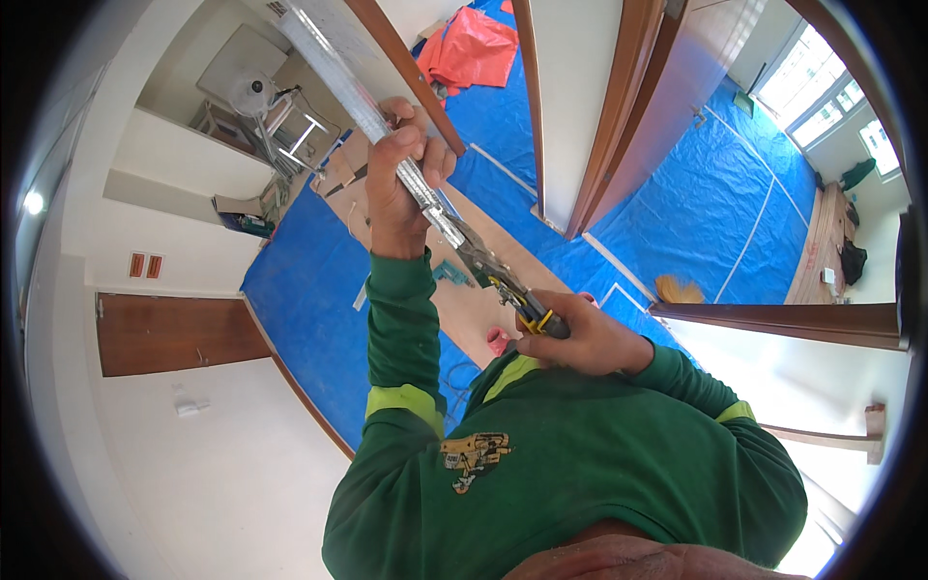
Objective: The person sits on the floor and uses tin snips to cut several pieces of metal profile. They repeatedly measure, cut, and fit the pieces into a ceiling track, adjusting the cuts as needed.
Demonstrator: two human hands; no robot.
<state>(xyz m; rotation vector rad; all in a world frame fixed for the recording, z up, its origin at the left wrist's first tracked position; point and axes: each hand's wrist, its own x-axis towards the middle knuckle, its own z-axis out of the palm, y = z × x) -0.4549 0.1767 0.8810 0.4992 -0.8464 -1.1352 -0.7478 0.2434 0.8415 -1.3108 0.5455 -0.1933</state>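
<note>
My left hand is closed around a long, shiny metal channel, which slants up to the far left. At the channel's near end are the jaws of a pair of tin snips with black and yellow handles. My right hand is wrapped round those handles in front of my chest. The metal's near end and the blades overlap, so I cannot tell how deep the blades bite.
Below my hands a plywood sheet lies on blue tarpaulin, with a teal tool and a pink object on it. Door frames rise at the right. A fan stands far left, and red sheeting lies ahead.
</note>
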